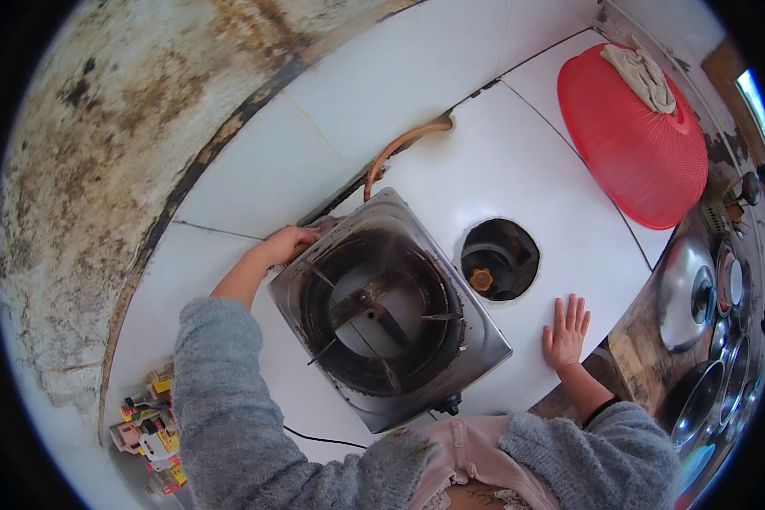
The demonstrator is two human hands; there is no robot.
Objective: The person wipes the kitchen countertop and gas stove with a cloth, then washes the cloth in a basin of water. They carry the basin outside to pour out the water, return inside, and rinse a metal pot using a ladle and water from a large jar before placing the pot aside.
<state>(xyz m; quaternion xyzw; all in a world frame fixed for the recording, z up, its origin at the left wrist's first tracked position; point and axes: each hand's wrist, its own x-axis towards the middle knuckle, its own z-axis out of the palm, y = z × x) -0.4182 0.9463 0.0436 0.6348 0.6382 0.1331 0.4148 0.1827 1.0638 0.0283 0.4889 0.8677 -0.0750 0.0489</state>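
Note:
A single-burner gas stove (484,341) with a sooty ring and pan supports sits askew on the white tiled counter (414,162). Between the stove's far left side and the wall, my left hand (291,243) reaches down with a bunched greyish cloth (329,222) under its fingers. The fingertips are partly hidden. My right hand (566,339) lies flat on the tiles near the counter's right edge, fingers spread, holding nothing. Between that hand and the stove is a round hole in the counter, with an orange valve knob (481,280) visible below.
An orange gas hose (392,150) runs from the stove's back into the counter. At the far right stands a red mesh food cover (637,146) with a beige cloth (641,76) on top. Lids and pans (695,398) crowd the right. Small colourful packages (153,440) lie left.

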